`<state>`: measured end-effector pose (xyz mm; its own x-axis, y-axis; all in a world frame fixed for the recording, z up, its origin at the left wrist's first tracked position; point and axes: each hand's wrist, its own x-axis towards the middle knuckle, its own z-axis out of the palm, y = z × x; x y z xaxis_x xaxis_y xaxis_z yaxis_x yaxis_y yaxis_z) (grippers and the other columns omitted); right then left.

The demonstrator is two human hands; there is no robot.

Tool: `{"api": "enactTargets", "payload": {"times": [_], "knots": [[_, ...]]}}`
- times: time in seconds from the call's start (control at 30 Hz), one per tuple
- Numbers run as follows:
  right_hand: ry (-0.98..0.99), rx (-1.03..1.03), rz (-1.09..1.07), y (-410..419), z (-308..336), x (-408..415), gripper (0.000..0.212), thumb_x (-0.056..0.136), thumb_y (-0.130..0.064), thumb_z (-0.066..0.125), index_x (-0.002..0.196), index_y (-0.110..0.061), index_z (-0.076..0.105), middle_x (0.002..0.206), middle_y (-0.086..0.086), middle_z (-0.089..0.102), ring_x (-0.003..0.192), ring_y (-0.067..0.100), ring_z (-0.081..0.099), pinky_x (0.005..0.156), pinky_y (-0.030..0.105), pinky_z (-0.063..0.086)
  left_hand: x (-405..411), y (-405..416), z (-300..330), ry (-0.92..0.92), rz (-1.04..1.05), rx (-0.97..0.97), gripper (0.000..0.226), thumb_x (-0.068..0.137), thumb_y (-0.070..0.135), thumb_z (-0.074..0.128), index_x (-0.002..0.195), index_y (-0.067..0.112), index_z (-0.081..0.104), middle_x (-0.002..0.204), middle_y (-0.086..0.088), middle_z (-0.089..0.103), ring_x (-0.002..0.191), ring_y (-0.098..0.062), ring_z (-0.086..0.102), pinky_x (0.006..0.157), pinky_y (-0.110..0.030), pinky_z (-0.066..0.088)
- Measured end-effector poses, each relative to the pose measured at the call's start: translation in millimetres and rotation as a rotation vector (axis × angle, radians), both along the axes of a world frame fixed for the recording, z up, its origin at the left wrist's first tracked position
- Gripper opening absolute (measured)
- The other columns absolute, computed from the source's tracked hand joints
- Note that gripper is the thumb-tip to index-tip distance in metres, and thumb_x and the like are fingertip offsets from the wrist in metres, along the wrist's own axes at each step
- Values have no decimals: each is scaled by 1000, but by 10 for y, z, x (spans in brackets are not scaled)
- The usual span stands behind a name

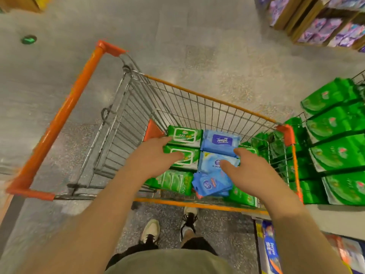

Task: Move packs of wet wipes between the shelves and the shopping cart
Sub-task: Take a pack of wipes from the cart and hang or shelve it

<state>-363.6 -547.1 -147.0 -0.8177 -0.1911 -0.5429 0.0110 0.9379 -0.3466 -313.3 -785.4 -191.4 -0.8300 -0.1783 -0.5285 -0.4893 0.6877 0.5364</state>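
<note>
At the bottom of the view, two shoes (169,226) stand on the speckled floor (217,56), just short of the cart's near rail. Beside them to the right, a low shelf (324,220) carries blue boxed goods (269,252).

Both bare forearms reach forward over the orange rail of the shopping cart (65,113). The left hand (152,155) rests on two green packs of wet wipes (184,147) that lie one behind the other in the basket; its fingers (173,155) lie fairly straight across the nearer pack's top, and whether the thumb hooks the edge cannot be told. The right hand (250,169) spreads over the blue packs, its fingers touching a light blue pack (213,161) without curling round it.

Beneath the wrists lie a green pack on its side (173,181) and a loose bundle of small blue packs (211,184). More green packs sit at the basket's right side under the right hand. Behind the light blue pack lies a blue pack marked Tempo (221,142), against the far wire wall.

To the right of the cart, touching or just beside its corner, stands a shelf stacked with large green packs (337,139). Farther off, at top right, wooden shelves hold purple packets (324,28). A green floor marker (29,39) shows far left.
</note>
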Motion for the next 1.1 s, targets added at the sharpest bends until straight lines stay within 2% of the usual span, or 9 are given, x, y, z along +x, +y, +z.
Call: {"api": "enactTargets", "payload": {"times": [0.13,0.33,0.5,0.57,0.67,0.83,0.93,1.0,1.1], "knots": [[-13,-25,82,213,-154,-463,65,102,-49,51,154,-14,35,154,8,47,132,28,52,99,36,44,-260,209,-104,-42,60,-14,81,89,64,63,159,37,34,166,2,33,147,-23,39,115,-39,37],[-57,6,209,384,-484,-930,61,103,-40,52,156,-12,35,153,10,48,137,28,47,105,34,41,-544,487,-339,-91,116,-7,76,88,64,63,156,37,41,160,0,44,136,-21,50,97,-31,41],[-145,54,326,382,-926,-1202,55,106,-27,48,157,-14,31,162,7,37,145,28,39,111,33,35,-616,700,-662,-191,319,216,65,94,54,64,152,30,48,155,4,49,131,-16,52,96,-27,39],[-183,73,354,382,-1179,-1275,49,105,-20,47,153,-14,38,157,11,42,140,32,44,108,35,38,-658,828,-887,-298,474,318,50,96,49,62,141,27,58,143,1,57,127,-23,56,96,-31,43],[-239,92,437,424,-1579,-1340,51,103,-18,50,153,-14,37,159,10,40,141,31,44,108,36,38,-684,1033,-1202,-462,825,556,18,101,38,58,92,23,61,99,-6,63,94,-28,61,82,-33,50],[-319,84,505,479,-2161,-1394,58,102,-21,53,156,-15,34,161,9,37,144,27,40,109,33,36,-674,1293,-1647,-627,1227,838,25,99,33,55,85,12,54,83,-13,57,71,-27,57,62,-30,48],[-358,72,546,482,-2439,-1330,57,100,-19,55,154,-16,37,160,8,39,144,28,40,110,34,35,-742,1433,-1785,-662,1360,978,34,104,27,45,80,7,57,56,-14,66,41,-23,64,50,-30,52],[-384,79,573,477,-2594,-1271,59,98,-22,60,153,-16,40,157,10,41,142,29,42,111,36,36,-767,1526,-1881,-665,1356,1023,40,107,26,38,84,2,60,58,-16,67,50,-27,66,54,-31,56],[-392,118,642,493,-2825,-1178,56,89,-27,72,140,-14,53,141,13,54,132,32,50,107,36,40,-772,1644,-2077,-682,1468,1134,40,107,30,36,96,1,62,86,-18,66,79,-29,60,76,-35,51]]}}
